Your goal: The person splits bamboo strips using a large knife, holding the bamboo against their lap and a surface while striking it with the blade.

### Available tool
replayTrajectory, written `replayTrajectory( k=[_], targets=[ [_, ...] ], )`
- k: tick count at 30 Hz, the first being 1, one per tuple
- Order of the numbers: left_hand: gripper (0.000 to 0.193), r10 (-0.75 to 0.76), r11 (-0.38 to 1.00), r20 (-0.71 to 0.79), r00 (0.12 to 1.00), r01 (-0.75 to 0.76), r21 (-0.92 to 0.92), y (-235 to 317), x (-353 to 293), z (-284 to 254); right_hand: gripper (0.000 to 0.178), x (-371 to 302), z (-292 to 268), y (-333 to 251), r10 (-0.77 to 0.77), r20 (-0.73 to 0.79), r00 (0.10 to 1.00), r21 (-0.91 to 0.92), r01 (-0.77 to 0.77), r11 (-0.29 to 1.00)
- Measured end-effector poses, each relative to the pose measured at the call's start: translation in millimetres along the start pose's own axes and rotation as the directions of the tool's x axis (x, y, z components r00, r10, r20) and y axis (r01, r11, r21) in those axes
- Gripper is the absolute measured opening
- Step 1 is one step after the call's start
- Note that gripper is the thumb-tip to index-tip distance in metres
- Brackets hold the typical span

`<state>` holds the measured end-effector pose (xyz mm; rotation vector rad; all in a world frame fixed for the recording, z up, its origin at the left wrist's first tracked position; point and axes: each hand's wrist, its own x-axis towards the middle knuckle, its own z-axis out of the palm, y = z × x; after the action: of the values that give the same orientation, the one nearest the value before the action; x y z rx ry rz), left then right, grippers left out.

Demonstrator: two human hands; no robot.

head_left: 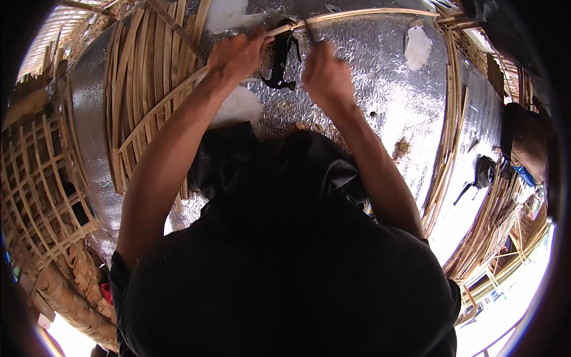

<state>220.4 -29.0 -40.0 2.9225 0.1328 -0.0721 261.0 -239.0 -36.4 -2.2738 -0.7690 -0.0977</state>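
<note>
Left grip (238, 56) is closed around a long, thin, pale bamboo strip (369, 13), which extends rightward past the right grip (327, 72). Right grip is closed on a dark, narrow, blurred blade (310, 33); contact with strip cannot be determined. Black claw hammer (280, 64) lies between both grips.

Pale slender strip (348, 14), long, bowed, slanting up rightward; dark blade (310, 32), blurred, upright-tilted, contact unclear.
</note>
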Motion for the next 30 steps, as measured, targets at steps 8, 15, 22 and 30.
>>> replayTrajectory(
  k=[8,15,22,30],
  targets=[
    [0.029,0.042,0.998,-0.044,0.998,-0.040,0.055,-14,-9,12,0.017,31,-24,-31,-0.022,0.046,0.999,-0.101,0.026,0.995],
    [0.028,-0.017,0.998,-0.041,0.999,0.020,0.059,-26,-7,13,0.020,49,-50,-60,0.158,0.171,0.973,0.047,-0.169,0.985],
    [0.029,0.003,1.000,-0.005,1.000,-0.003,0.007,-20,-6,14,0.015,23,-7,-24,0.265,0.332,0.905,-0.081,-0.253,0.964],
    [0.033,0.032,0.999,0.017,0.999,-0.032,0.030,-14,-9,7,0.018,-7,-14,-19,0.256,0.209,0.944,-0.068,-0.247,0.967]
  ],
)
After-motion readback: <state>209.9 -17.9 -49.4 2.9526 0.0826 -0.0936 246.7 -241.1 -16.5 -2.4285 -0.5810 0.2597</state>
